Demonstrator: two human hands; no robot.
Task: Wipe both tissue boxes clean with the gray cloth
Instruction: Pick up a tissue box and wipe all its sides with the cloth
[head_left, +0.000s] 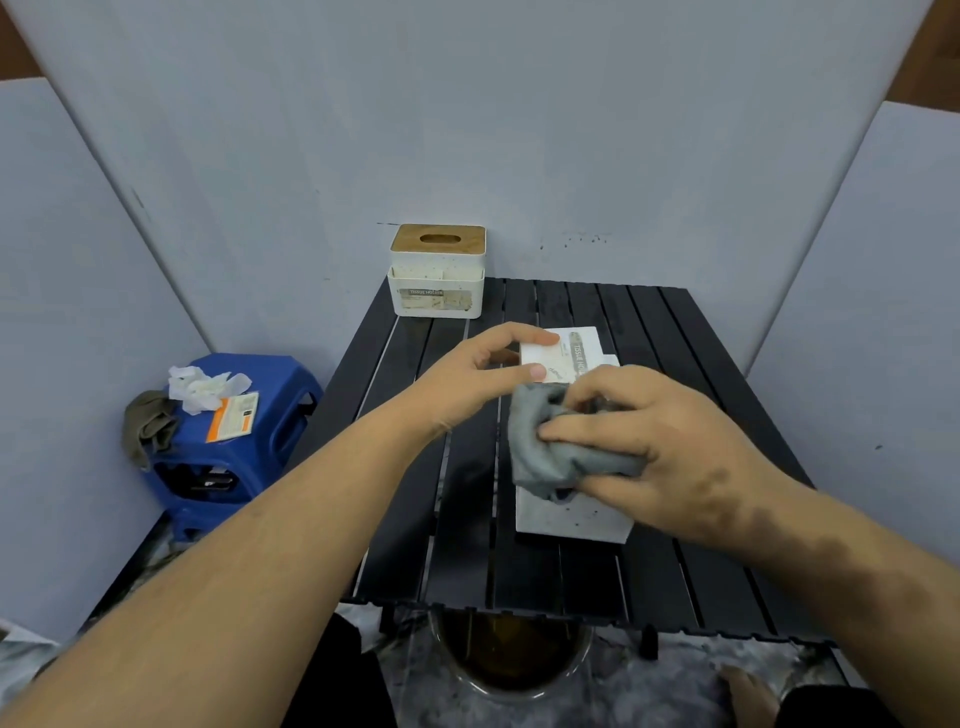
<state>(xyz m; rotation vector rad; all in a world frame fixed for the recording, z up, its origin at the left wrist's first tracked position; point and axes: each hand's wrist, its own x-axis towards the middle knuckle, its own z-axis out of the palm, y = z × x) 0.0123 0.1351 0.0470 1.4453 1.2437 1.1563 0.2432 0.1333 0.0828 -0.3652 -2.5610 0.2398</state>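
A white speckled tissue box (571, 514) lies on its side in the middle of the black slatted table (467, 519). My left hand (483, 374) pinches its far end between thumb and fingers. My right hand (670, 447) grips the bunched gray cloth (540, 447) and presses it on the box's upper face. The second tissue box (437, 275), white with a wooden slotted lid, stands upright at the table's far left corner, apart from both hands.
A blue plastic stool (249, 431) stands left of the table with crumpled tissues, an orange-and-white packet and an olive cloth on it. A metal bowl (511, 660) sits on the floor under the table's near edge. Grey panels close in the back and sides.
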